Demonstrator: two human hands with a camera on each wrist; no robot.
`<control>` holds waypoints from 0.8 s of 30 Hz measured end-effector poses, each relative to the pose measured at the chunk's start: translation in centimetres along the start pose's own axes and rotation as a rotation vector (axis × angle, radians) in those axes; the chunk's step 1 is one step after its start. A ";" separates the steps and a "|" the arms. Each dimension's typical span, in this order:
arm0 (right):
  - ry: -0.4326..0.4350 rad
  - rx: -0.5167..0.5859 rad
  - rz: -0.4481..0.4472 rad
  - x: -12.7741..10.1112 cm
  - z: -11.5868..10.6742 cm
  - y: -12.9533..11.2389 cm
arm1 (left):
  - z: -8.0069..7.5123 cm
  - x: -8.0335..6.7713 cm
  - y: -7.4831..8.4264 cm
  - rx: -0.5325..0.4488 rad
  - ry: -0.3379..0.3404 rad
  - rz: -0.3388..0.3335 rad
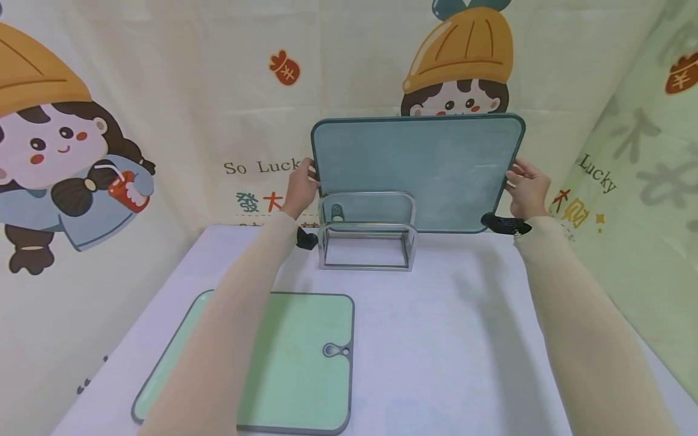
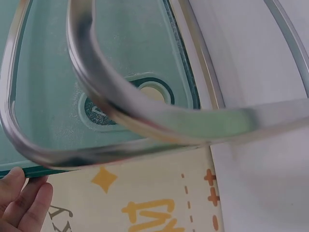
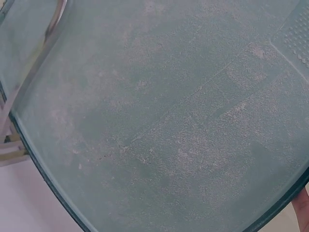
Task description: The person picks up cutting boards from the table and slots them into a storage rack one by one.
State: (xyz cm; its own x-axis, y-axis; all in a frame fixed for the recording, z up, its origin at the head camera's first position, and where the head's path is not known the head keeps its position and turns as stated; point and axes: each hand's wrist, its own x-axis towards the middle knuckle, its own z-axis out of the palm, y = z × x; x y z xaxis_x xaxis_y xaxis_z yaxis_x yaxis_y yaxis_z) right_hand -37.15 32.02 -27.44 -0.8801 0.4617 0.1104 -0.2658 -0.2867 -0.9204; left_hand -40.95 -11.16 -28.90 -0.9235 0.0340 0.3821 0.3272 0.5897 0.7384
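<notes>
Hands [image 1: 301, 184] [image 1: 528, 188] grip the teal board [image 1: 420, 163] upright in the steel rack [image 1: 366, 233]; only the left wrist view shows its hanging hole [image 2: 153, 91]

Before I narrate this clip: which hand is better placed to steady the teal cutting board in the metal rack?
Probably the left hand: it grips the teal cutting board right beside the metal rack, while the right hand holds the far overhanging edge.

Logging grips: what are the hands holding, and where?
Both hold the upright teal cutting board: left hand at its left edge, right hand at its right.
</notes>
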 end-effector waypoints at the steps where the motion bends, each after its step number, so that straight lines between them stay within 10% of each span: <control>1: 0.000 0.000 -0.002 0.0 0.1 0.1 | -0.1 0.0 0.0 0.005 0.001 -0.003; 24: -0.021 -0.061 0.017 -0.4 3.1 1.2 | -2.6 -0.3 -1.6 0.037 0.031 -0.001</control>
State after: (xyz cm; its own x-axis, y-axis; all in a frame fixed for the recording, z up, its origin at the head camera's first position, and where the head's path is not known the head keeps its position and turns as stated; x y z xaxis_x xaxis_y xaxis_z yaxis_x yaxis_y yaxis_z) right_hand -38.30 28.91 -27.45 -0.8924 0.4397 0.1015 -0.2269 -0.2428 -0.9432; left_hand -40.70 -14.22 -28.70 -0.9170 0.0084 0.3987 0.3177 0.6196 0.7177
